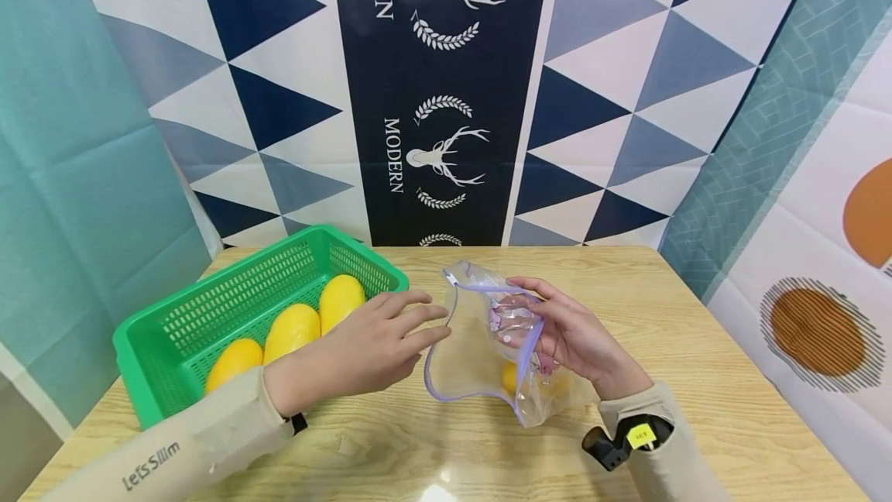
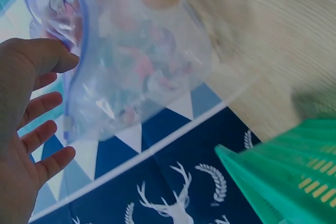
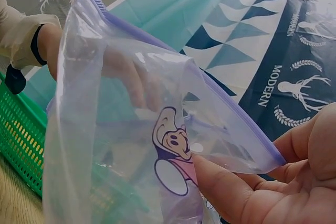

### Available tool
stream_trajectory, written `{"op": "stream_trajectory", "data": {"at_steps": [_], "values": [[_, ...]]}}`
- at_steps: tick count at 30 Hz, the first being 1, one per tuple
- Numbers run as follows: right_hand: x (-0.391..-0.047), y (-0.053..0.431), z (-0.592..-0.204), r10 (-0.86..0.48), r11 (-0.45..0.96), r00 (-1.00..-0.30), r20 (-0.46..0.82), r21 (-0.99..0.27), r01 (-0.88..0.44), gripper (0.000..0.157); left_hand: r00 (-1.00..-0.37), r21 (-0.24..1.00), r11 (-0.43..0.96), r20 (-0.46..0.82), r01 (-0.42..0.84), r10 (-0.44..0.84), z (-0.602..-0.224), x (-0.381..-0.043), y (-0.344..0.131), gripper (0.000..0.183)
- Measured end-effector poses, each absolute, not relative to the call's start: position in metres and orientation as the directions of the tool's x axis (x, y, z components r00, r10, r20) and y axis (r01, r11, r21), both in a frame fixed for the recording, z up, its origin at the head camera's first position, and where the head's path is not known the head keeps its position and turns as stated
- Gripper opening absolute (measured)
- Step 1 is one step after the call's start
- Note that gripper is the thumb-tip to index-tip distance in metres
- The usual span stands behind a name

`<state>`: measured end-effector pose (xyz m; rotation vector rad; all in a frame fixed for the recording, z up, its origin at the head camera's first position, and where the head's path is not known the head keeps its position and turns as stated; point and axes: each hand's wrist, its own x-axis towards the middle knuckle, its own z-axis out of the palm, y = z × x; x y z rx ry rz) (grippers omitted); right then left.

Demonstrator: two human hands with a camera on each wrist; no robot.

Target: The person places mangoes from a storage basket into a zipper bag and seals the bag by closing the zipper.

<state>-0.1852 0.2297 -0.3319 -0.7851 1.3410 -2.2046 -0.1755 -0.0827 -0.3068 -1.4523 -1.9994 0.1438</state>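
Note:
A clear zip bag (image 1: 550,405) with a lilac zip edge and cartoon prints stands mouth open on the table. My right hand (image 1: 574,335) pinches the bag's rim between thumb and fingers, as the right wrist view (image 3: 247,182) also shows. A yellow fruit (image 1: 511,376), partly hidden by the bag's folds, lies low inside it. To the left, my left hand (image 1: 383,341) reaches toward the opening with fingers spread, holding nothing. Its thumb overlaps the zip edge (image 2: 79,61) in the left wrist view. Nearby, several yellow mangoes (image 1: 293,329) lie in a green basket (image 1: 125,355).
The basket takes up the left side of the wooden table (image 1: 648,300). Behind the table hangs a patterned cloth (image 1: 446,215) with triangles and deer heads. More cloth (image 1: 787,331) covers the right side. My left forearm crosses in front of the basket.

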Motion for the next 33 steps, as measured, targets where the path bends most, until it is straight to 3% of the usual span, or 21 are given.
{"op": "stream_trajectory", "data": {"at_steps": [5, 12, 21, 33], "values": [[-0.185, 0.23, -0.331, -0.623, -0.435, -0.743, 0.245, -0.898, 0.069, 0.036, -0.244, -0.398, 0.421, 0.423, 0.815, 0.873, -0.305, -0.182, -0.092, 0.055], [-0.187, 0.231, -0.332, -0.626, -0.447, -0.744, 0.231, -0.889, 0.1, 0.039, -0.247, -0.364, 0.448, 0.482, 0.816, 0.841, -0.302, -0.198, -0.106, 0.051], [-0.186, 0.231, -0.332, -0.623, -0.434, -0.752, 0.217, -0.895, 0.101, 0.04, -0.305, -0.221, 0.476, 0.529, 0.851, 0.792, -0.305, -0.218, -0.124, 0.048], [-0.185, 0.232, -0.334, -0.632, -0.44, -0.742, 0.225, -0.892, 0.104, 0.04, -0.481, -0.07, 0.589, 0.504, 0.805, 0.717, -0.305, -0.241, -0.147, 0.044]]}}
